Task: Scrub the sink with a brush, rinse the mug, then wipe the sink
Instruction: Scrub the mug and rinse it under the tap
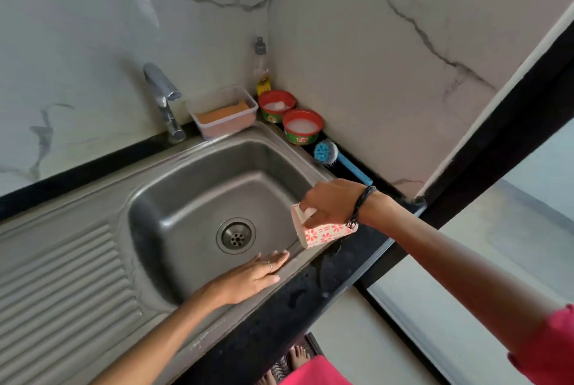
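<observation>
The mug (320,231), tipped on its side at the sink's (198,167) right rim, is gripped by the right hand (330,203), fingers curled round it; below those fingers, the left hand (248,279) lies flat, fingers straight and together, on the near rim; the brush (335,158) rests beyond the right fingers.

Only legible text was "Exo", white on a red patch, on the green side of the nearer red-rimmed tub (302,127) by the sink's back right corner. The farther tub (276,106) had a label facing away, unreadable. The clear bottle (261,69) carried a yellow label, too blurred to read.
</observation>
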Demonstrator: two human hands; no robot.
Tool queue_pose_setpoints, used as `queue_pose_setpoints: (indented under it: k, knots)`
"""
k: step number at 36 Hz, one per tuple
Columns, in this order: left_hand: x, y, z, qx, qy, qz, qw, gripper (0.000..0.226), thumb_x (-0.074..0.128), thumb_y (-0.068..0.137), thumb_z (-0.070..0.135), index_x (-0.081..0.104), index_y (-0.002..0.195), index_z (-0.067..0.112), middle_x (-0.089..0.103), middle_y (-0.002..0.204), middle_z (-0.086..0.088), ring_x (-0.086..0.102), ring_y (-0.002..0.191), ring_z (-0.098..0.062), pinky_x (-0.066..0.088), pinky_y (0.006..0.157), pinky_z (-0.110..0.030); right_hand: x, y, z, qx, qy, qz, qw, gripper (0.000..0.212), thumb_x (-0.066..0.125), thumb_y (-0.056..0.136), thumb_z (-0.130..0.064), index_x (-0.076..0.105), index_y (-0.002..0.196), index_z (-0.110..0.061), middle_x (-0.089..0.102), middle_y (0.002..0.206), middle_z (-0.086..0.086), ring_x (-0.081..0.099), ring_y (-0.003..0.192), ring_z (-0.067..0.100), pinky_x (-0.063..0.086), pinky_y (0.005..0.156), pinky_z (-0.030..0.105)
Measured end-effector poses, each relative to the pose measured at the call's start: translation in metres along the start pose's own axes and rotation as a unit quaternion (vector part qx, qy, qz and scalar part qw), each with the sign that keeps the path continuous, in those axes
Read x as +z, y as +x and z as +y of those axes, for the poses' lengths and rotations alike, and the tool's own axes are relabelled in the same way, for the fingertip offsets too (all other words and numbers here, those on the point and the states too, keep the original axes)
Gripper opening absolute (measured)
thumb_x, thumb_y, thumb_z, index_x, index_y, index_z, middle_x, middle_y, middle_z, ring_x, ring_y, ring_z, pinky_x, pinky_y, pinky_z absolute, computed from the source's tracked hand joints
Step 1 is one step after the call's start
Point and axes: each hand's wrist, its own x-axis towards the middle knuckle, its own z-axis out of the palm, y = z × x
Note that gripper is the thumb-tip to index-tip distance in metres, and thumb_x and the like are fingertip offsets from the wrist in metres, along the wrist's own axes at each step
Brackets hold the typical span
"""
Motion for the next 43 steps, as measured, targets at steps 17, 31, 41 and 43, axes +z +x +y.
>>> queue_pose_setpoints:
  k: [17,31,41,43]
  knots:
    - [0.011,0.027,0.029,-0.101,0.202,0.082,0.971,0.028,0.044,0.092,-0.003,0.05,0.117,-0.01,0.043,0.134,-0.029,0.042,0.126,-0.037,0.03,0.106,-0.048,0.0,0.031,-0.055,-0.084,-0.105,-0.091,0.987,0.038,0.057,0.089,-0.038,0.059,0.119,-0.015,0.062,0.118,0.003,0.058,0.11,0.022,0.045,0.087,0.031]
    - [-0.095,0.01,-0.059,-0.273,-0.145,0.277,0.91,0.054,0.049,0.097,0.018,0.03,0.146,0.009,0.03,0.151,-0.008,0.039,0.133,-0.024,0.03,0.106,-0.028,-0.012,0.058,-0.019,0.098,0.144,0.085,0.981,0.038,0.041,0.096,-0.031,0.05,0.13,-0.014,0.058,0.125,0.012,0.055,0.113,0.032,0.045,0.09,0.039]
    - [-0.226,0.004,-0.099,-0.361,-0.183,0.489,0.772,0.031,0.048,0.094,0.015,0.057,0.118,-0.002,0.058,0.121,-0.02,0.055,0.108,-0.034,0.041,0.083,-0.034,-0.033,0.109,-0.026,0.042,0.308,0.179,0.934,0.037,0.048,0.094,-0.036,0.056,0.121,-0.012,0.064,0.114,0.011,0.06,0.106,0.03,0.045,0.08,0.033]
    - [-0.245,0.007,-0.104,-0.372,-0.168,0.5,0.764,0.029,0.047,0.094,0.017,0.057,0.112,-0.004,0.059,0.118,-0.023,0.054,0.108,-0.036,0.038,0.079,-0.033,-0.037,0.121,-0.029,0.04,0.352,0.202,0.913,0.036,0.049,0.094,-0.037,0.058,0.118,-0.011,0.065,0.113,0.011,0.06,0.104,0.028,0.042,0.075,0.029]
